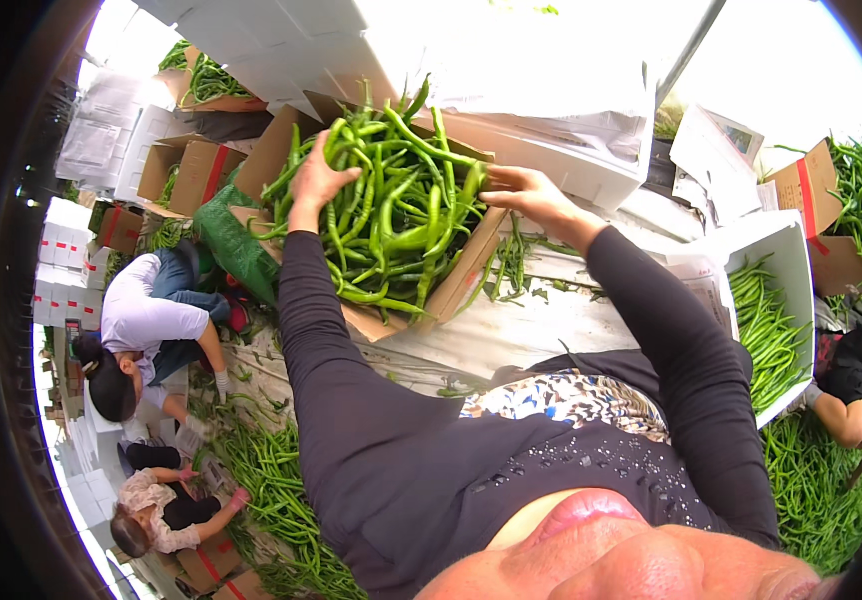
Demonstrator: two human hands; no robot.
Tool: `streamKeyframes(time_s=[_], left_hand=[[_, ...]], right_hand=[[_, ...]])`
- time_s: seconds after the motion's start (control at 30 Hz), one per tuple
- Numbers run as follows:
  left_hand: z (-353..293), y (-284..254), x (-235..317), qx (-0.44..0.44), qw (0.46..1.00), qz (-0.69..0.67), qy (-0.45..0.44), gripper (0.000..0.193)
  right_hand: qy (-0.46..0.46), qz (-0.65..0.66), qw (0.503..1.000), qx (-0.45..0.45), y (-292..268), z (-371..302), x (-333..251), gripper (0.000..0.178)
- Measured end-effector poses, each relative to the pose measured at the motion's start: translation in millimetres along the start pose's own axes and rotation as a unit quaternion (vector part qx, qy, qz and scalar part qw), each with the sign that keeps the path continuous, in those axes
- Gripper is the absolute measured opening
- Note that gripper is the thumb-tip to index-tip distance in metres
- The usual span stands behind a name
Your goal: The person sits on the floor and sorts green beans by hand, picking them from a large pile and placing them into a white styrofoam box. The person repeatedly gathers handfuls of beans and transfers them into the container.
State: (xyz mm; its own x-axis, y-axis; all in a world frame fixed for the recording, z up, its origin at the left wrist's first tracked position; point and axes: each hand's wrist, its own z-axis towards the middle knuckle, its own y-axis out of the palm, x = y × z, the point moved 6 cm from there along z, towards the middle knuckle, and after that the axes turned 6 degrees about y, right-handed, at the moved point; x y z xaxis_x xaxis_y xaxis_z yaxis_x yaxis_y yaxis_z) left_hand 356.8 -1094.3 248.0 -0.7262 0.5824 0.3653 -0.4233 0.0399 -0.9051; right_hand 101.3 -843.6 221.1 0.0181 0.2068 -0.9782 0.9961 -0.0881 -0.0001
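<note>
A bright packing area is seen, its floor strewn with long green chilli peppers and stacked with white foam boxes point(281, 40). A brown cardboard box point(456, 280), heaped well above its rim with long green chilli peppers point(391, 215), is steadied from both sides. The left hand point(319, 180) is spread over the heap; the right hand point(529, 192) rests at the far edge, fingers loosely open, nothing gripped. The filling appears nearly done. A white foam box of peppers point(791, 250) stands at the right; other people crouch sorting at the left.

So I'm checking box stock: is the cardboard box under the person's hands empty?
No, the cardboard box is heaped with long green peppers, and both the left hand and right hand rest on the pile.
</note>
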Motion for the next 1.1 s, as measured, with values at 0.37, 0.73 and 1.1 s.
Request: streamKeyframes(time_s=[0.37, 0.73, 1.1], left_hand=[[78.0, 23.7, -94.9, -0.015, 0.998, -0.01, -0.068, 0.091], [-65.2, -64.7, 159.2, 0.026, 0.966, -0.028, 0.254, 0.041], [-167.9, 47.3, 153.4, -0.395, 0.886, 0.023, 0.24, 0.038]], right_hand=[[0.042, 0.023, 0.995, 0.092, -87.7, -130.2, 16.2, 0.047], [0.054, 0.058, 0.945, 0.317, -178.4, -302.9, 42.6, 0.037], [-0.044, 0.137, 0.922, 0.36, -201.7, -376.6, 32.2, 0.038]])
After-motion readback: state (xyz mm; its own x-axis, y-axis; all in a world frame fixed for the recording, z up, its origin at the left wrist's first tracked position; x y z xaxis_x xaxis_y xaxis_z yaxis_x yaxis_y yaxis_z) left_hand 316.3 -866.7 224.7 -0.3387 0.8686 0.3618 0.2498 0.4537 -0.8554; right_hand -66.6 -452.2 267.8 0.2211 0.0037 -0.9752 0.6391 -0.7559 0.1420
